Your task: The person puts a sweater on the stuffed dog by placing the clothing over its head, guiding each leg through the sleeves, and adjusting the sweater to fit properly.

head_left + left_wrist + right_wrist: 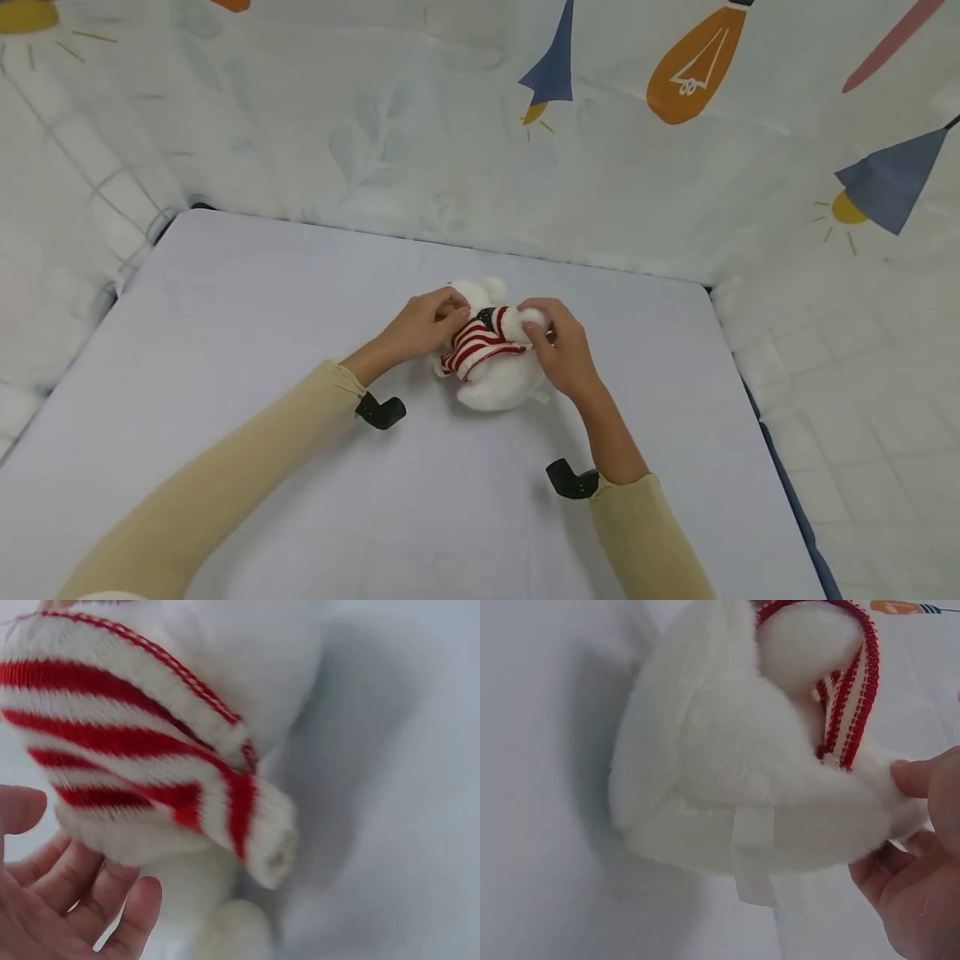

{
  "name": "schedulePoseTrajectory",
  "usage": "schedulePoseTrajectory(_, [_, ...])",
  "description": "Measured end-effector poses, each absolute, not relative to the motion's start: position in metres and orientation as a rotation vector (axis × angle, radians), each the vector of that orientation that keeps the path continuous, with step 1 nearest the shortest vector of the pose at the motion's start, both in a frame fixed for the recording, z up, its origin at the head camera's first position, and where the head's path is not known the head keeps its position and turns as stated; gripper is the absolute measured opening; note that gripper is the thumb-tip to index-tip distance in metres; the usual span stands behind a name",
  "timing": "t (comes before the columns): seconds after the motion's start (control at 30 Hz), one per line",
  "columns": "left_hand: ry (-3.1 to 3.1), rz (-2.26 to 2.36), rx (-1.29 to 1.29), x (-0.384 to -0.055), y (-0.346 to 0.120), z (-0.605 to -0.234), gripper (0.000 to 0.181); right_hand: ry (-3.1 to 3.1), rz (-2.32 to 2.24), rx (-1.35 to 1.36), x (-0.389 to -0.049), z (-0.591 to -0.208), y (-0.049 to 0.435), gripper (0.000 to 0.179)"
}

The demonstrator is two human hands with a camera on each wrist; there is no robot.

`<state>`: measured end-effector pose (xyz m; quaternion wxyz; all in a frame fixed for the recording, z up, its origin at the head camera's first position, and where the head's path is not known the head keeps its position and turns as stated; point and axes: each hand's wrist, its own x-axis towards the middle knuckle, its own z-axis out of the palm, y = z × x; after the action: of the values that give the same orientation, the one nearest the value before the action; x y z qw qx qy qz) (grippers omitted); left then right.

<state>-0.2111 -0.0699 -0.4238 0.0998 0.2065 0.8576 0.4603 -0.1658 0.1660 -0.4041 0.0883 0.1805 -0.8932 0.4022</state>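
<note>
found white plush toy [491,382], dressed in red-and-white striped knit sweater [478,348], on white cloth-covered surface [450,517], approx. centre, btwn both bare hands. noted long axis running roughly far-to-near w/ slight slant, head [471,293] at far end, body at near end. observed left grip [423,323] at head end, fingers bent beside sweater; can't tell if pinching or merely touching, given thumb and fingers apart in l. wrist view. observed right grip [564,346] on opp. side, thumb and fingers clasping fuzzy white limb [534,317]; can't confirm arm or leg. judged key relation: toy to right of left grip, to left of right grip; head nearer left, clasped limb nearer right. also logged white fabric tag [754,859], hanging from toy's underside in r. wrist view.
</note>
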Motion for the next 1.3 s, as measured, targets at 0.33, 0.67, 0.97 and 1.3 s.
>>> schedulePoseTrajectory(0.33, [2.165, 1.583, 0.770, -0.202, -0.083, -0.447, 0.012, -2.760, 1.521, 0.046, -0.168, -0.416, 0.186, 0.026])
schedulePoseTrajectory(0.67, [2.158, 1.697, 0.865, -0.192, -0.065, -0.432, 0.010, -2.869, 1.467, 0.007, -0.164, -0.421, 0.192, 0.031])
schedulePoseTrajectory(0.97, [1.986, 1.703, 0.834, -0.182, -0.072, -0.423, 0.015, -2.924, 1.483, 0.103, -0.158, -0.420, 0.193, 0.024])
schedulePoseTrajectory(1.3, [2.401, 1.495, 1.091, -0.169, -0.084, -0.426, 0.044, -2.905, 1.528, 0.024, -0.157, -0.419, 0.195, 0.033])
